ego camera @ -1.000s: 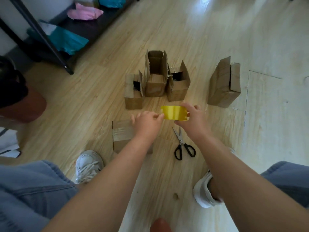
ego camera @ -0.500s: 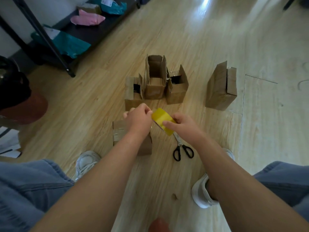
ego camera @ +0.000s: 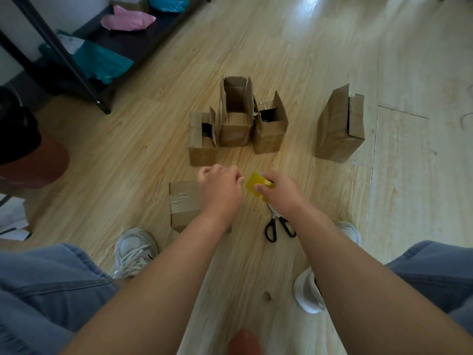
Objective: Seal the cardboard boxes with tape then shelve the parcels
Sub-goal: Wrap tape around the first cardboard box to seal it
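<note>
**Q:** What are the hands doing?

**A:** The right hand (ego camera: 280, 193) grips a roll of yellow tape (ego camera: 254, 185), with the thumb curled over its outer face. It holds the roll just above the wooden floor (ego camera: 332, 47). The left hand (ego camera: 220, 187) is curled just beside the roll, knuckles up. Its fingertips are hidden, so it cannot be told whether it pinches a tape end.

**Q:** And the boxes?

**A:** Five are in view, all on the floor. A closed box (ego camera: 183, 204) with a strip of tape across its top lies under the left wrist, near a white shoe (ego camera: 134, 248). Beyond the hands, three open boxes stand in a tight row with their flaps up. A short box (ego camera: 202, 149) is on the left, a tall box (ego camera: 235, 129) in the middle and a third box (ego camera: 271, 137) on the right. Dark contents show in the short box and the third box. A larger box (ego camera: 337, 129) stands well apart to the right, one flap raised.

**Q:** Anything else on the floor?

**A:** Black-handled scissors (ego camera: 277, 225) lie below the right hand, which partly hides their blades. At upper left, a dark shelf (ego camera: 153, 37) carries a teal parcel (ego camera: 102, 61) and a pink parcel (ego camera: 128, 19).
</note>
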Demonstrator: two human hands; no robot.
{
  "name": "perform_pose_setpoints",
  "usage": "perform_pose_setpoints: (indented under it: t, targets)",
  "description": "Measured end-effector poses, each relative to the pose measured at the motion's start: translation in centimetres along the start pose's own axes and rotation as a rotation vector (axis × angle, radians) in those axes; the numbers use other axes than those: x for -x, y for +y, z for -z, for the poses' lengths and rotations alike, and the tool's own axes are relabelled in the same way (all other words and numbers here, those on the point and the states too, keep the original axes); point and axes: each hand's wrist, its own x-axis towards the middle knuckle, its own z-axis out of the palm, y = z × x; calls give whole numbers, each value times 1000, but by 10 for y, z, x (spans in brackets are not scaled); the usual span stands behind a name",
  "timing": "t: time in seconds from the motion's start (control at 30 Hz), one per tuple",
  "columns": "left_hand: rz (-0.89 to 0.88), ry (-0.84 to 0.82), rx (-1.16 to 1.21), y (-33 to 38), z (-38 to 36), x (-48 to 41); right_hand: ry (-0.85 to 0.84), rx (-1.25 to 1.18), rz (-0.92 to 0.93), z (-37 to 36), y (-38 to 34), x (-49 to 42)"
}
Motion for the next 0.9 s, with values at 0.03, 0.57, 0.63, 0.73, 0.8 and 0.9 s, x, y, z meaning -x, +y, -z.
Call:
perform_pose_setpoints:
  t: [0.03, 0.57, 0.63, 0.73, 0.8, 0.9]
  targets:
    - [-7, -3, 5, 0, -1, 0, 1, 14, -13, 0, 1, -2]
    - [-168, -149, -214, -52, -25, 19, 143, 192, -65, -13, 20, -18]
    - [-30, -117, -150, -56, -28, 19, 182, 201, -113, -16, 30, -21]
    - [3, -111, -191, -62, -33, 16, 179, 191, -208, -20, 56, -29]
    - [-14, -79, -213, -61, -35, 15, 181, 207, -240, -25, 74, -34]
    - [-27, -42, -229, -62, -39, 14, 171, 275, -290, -33, 90, -36]
